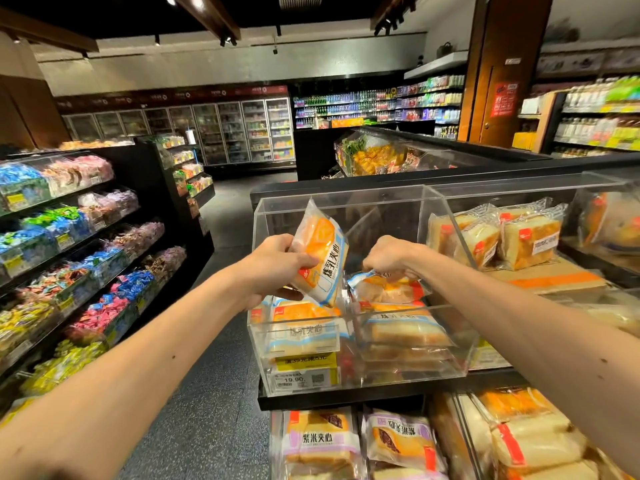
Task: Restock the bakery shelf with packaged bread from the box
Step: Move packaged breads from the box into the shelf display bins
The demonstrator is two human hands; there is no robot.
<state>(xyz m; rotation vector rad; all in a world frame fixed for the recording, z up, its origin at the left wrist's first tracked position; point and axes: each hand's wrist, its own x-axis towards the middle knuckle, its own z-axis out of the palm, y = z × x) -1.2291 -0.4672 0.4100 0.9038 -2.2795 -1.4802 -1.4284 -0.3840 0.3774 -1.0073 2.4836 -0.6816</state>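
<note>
My left hand (277, 263) grips an orange-and-blue bread packet (323, 251) and holds it tilted upright over a clear acrylic bin (464, 344) on the bakery shelf (339, 398). My right hand (389, 256) pinches the top edge of a second bread packet (388, 289) that lies on the stack inside the same bin. Several matching packets (304, 327) fill the bin's lower part. No box is in view.
A neighbouring bin (446, 209) to the right holds sandwich-bread packs (519, 237). Purple-labelled bread (322, 441) sits on the shelf below. A candy rack (69, 244) lines the aisle's left side, and the dark floor (214, 393) runs between. Fridges stand at the back.
</note>
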